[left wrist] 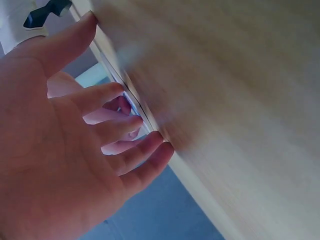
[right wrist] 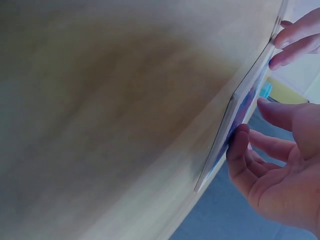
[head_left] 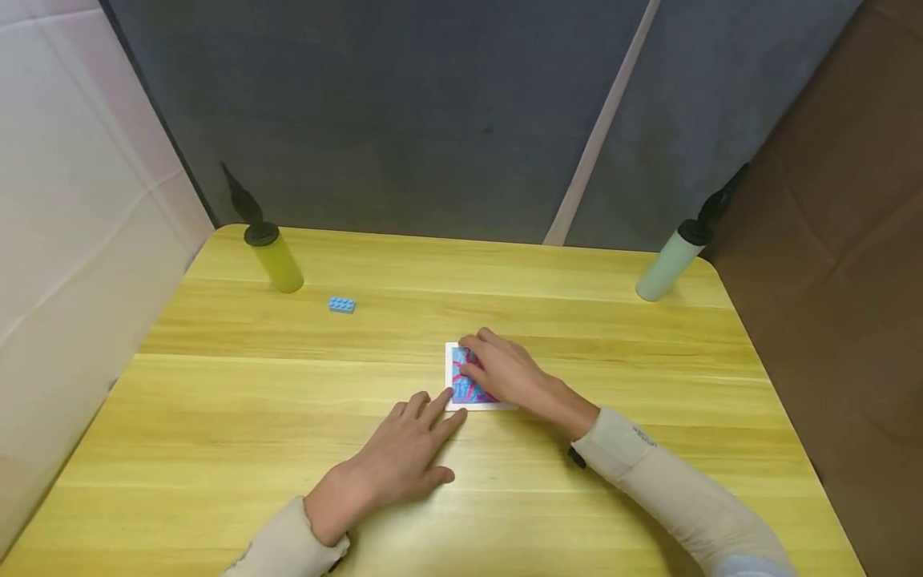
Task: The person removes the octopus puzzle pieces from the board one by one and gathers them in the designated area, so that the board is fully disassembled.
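Note:
A flat square panel (head_left: 465, 390) with a white border and a blue, pink and purple picture lies near the middle of the table. Over its right part bends my right hand (head_left: 513, 375), fingertips on the picture. In the right wrist view, the bent fingers (right wrist: 239, 155) touch the panel's face (right wrist: 243, 107), with the thumb (right wrist: 277, 112) apart from them. My left hand (head_left: 400, 453) is spread palm down, fingertips at the panel's lower left corner and thumb out to the side. The right hand hides much of the picture.
A light blue toy brick (head_left: 342, 304) lies to the back left on the wooden table (head_left: 216, 433). Behind it stands a yellow-green hand pump (head_left: 280, 264) with a black nozzle. A pale green hand pump (head_left: 671, 264) stands at the back right. Cloth walls border the table.

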